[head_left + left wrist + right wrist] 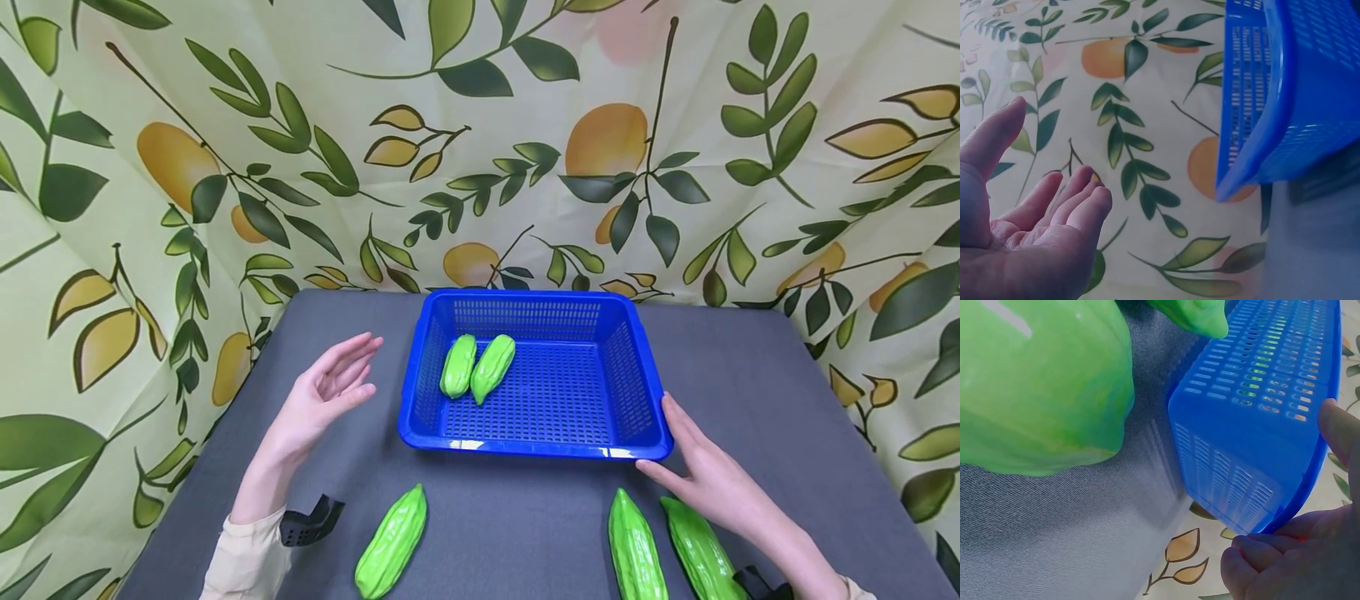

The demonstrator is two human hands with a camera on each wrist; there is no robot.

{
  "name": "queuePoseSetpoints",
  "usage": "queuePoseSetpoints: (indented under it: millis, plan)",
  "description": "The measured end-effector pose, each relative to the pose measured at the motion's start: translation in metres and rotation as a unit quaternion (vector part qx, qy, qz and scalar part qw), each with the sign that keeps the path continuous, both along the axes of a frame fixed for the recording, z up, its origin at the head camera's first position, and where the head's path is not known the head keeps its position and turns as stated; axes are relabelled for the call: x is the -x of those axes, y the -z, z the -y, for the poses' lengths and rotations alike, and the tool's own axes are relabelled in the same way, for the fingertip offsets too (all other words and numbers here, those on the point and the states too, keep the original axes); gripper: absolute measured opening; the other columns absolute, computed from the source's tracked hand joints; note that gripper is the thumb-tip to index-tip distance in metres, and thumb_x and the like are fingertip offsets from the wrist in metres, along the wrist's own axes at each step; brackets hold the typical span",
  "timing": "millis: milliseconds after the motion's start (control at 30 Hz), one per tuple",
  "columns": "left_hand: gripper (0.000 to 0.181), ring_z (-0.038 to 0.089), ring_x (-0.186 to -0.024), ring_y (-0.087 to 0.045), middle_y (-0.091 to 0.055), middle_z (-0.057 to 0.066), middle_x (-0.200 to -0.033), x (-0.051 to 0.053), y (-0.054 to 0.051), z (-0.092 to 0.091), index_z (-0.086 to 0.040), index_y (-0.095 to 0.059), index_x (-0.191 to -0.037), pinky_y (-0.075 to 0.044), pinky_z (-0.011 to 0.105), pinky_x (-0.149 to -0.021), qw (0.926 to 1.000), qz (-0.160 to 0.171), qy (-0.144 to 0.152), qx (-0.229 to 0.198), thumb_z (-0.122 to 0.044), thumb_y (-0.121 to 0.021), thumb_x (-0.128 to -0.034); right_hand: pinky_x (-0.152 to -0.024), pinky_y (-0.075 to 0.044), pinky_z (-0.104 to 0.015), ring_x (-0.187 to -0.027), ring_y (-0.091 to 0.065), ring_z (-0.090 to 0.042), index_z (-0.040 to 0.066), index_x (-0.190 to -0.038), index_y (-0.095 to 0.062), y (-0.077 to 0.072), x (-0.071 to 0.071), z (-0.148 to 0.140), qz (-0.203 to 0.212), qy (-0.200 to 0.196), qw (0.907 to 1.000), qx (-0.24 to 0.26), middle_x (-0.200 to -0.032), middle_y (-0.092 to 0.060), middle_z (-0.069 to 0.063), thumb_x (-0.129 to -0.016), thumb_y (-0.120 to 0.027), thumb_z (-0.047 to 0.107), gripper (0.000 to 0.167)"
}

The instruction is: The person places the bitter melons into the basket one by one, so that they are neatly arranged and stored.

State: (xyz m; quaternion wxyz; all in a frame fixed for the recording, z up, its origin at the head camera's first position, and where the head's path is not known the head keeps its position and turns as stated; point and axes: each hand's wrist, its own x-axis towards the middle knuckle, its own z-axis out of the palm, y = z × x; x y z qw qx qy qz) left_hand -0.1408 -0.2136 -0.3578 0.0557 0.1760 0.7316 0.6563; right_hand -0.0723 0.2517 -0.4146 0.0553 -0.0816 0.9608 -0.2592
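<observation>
A blue plastic basket point(536, 450) with slotted walls stands on the grey table, two green bitter melons point(492, 368) lying side by side in its left part. My right hand point(712, 475) holds the basket's near right corner, thumb at the front rim and fingers along the right side. In the right wrist view those fingers point(1257, 553) bend against the rim. My left hand point(322, 392) is apart from the basket, left of it, with loosely bent fingers and nothing in it. One bitter melon point(392, 542) lies near the left hand; two more point(636, 546) lie by the right forearm.
The grey tablecloth point(517, 533) covers the table. Behind and at both sides hangs a curtain point(510, 125) printed with leaves and fruit, meeting the table's back edge just behind the basket. A black strap mount point(311, 521) sits at the left wrist.
</observation>
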Motion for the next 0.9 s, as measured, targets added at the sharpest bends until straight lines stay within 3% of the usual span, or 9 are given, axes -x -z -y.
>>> queuePoseSetpoints:
  millis: [167,467,667,900]
  plan:
    - [0.06,-0.001,-0.129,-0.047,-0.042,0.013,-0.147,-0.005,0.004,0.001,0.004,-0.03,-0.143,-0.039,0.015,-0.104,0.9998,-0.003,0.01,-0.018,0.004,-0.058,-0.0899,-0.101,-0.033,-0.067,-0.136,-0.028,-0.05,0.003,-0.152,-0.002,0.001,0.0,0.0,0.002,0.001,1.0,-0.001,-0.156,-0.013,-0.027,-0.088,-0.059,0.052,0.099]
    - [0.059,0.0,-0.129,-0.046,-0.044,0.011,-0.146,-0.017,0.009,0.007,0.0,-0.033,-0.144,-0.038,0.014,-0.104,0.9998,-0.009,0.01,-0.014,0.005,-0.057,-0.0902,-0.101,-0.032,-0.067,-0.135,-0.029,-0.05,0.003,-0.152,-0.003,0.002,0.0,0.0,-0.001,0.0,1.0,-0.003,-0.155,-0.014,-0.028,-0.088,-0.06,0.051,0.098]
    - [0.059,0.002,-0.13,-0.046,-0.049,0.0,-0.143,-0.026,0.013,0.009,0.006,-0.03,-0.143,-0.038,0.016,-0.106,0.9985,-0.011,0.027,-0.045,0.011,-0.054,-0.0888,-0.102,-0.032,-0.067,-0.136,-0.028,-0.05,0.004,-0.152,-0.002,0.002,0.0,0.0,0.001,0.001,1.0,0.002,-0.156,-0.013,-0.027,-0.088,-0.061,0.05,0.098]
    - [0.06,0.003,-0.132,-0.044,-0.045,0.004,-0.146,-0.036,0.027,0.008,0.007,-0.029,-0.142,-0.036,0.016,-0.107,0.9981,-0.021,0.037,-0.044,0.012,-0.055,-0.0882,-0.101,-0.033,-0.068,-0.136,-0.028,-0.049,0.005,-0.152,-0.001,0.003,0.0,-0.001,0.002,0.001,1.0,0.005,-0.156,-0.012,-0.026,-0.088,-0.061,0.05,0.098]
